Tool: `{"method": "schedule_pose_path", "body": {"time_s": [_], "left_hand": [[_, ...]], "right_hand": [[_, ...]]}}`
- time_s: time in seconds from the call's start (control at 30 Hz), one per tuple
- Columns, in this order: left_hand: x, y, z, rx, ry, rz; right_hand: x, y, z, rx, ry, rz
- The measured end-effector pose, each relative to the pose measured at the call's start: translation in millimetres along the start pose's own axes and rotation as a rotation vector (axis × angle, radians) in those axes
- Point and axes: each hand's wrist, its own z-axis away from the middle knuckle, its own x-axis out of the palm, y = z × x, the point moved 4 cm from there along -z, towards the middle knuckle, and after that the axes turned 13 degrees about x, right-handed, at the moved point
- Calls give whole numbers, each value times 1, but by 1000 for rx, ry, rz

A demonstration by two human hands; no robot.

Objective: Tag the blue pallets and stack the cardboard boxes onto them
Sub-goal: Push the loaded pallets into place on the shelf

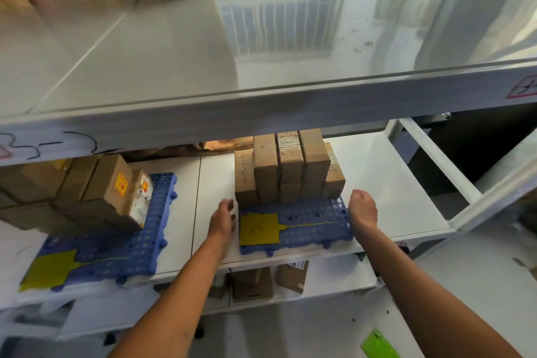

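Note:
Two blue perforated pallets lie on the middle white shelf. The right pallet [308, 229] carries a yellow tag [258, 229] on its front part and a block of several cardboard boxes [287, 167] at its back. My left hand [223, 219] sits at this pallet's left edge and my right hand [361, 208] at its right edge; whether they grip it is unclear. The left pallet [116, 250] holds another yellow tag [49, 270] and a stack of cardboard boxes [96, 192] with orange stickers.
A wide white upper shelf [261, 46] overhangs the work area just above the boxes. The lower shelf holds more cardboard boxes [252, 283]. A shelf frame post [436, 160] stands at the right, and a green object [377, 344] lies on the floor.

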Motion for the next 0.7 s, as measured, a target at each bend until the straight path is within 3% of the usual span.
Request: {"method": "schedule_pose_path", "body": {"time_s": [0.1, 0.47, 0.57, 0.7], "left_hand": [[6, -11, 7, -74, -38, 47], [10, -12, 7, -50, -59, 23], [9, -11, 11, -33, -71, 24], [-12, -10, 17, 4, -25, -70]], "right_hand": [[6, 10, 2, -50, -73, 136], [1, 12, 7, -85, -86, 180], [1, 12, 13, -78, -37, 206], [2, 13, 44, -98, 175, 194]]}}
